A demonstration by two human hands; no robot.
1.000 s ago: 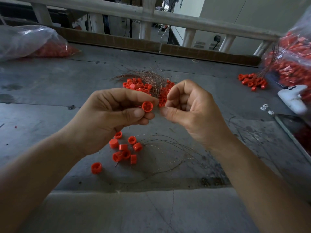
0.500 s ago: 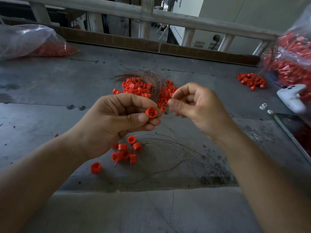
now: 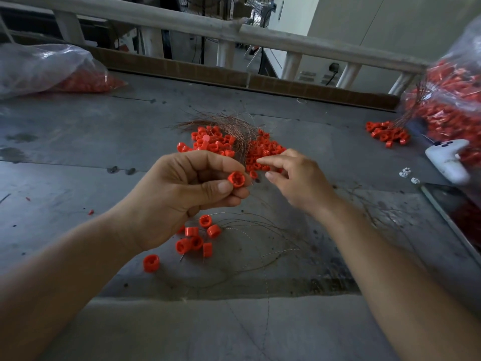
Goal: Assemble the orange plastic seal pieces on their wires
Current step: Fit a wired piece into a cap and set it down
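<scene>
My left hand (image 3: 182, 196) pinches an orange seal piece (image 3: 236, 179) between thumb and fingers, above the grey table. My right hand (image 3: 294, 178) reaches over the near edge of the central pile of orange pieces (image 3: 234, 147), its index finger and thumb stretched apart with nothing between them. A bundle of thin coppery wires (image 3: 231, 123) lies across that pile. Below my left hand lie several assembled orange pieces (image 3: 197, 238) with thin wires (image 3: 260, 230) trailing to the right. One loose orange piece (image 3: 151, 263) sits apart at the front left.
A clear bag of orange parts (image 3: 52, 71) lies at the back left. Another full bag (image 3: 453, 100) stands at the right, with a small heap of orange pieces (image 3: 387, 132) and a white controller (image 3: 447, 160) beside it. A railing (image 3: 234, 29) bounds the table's far side.
My right hand has let go near the held piece, opened its fingers and moved up and away toward the central pile. My left hand has stayed put with its orange piece.
</scene>
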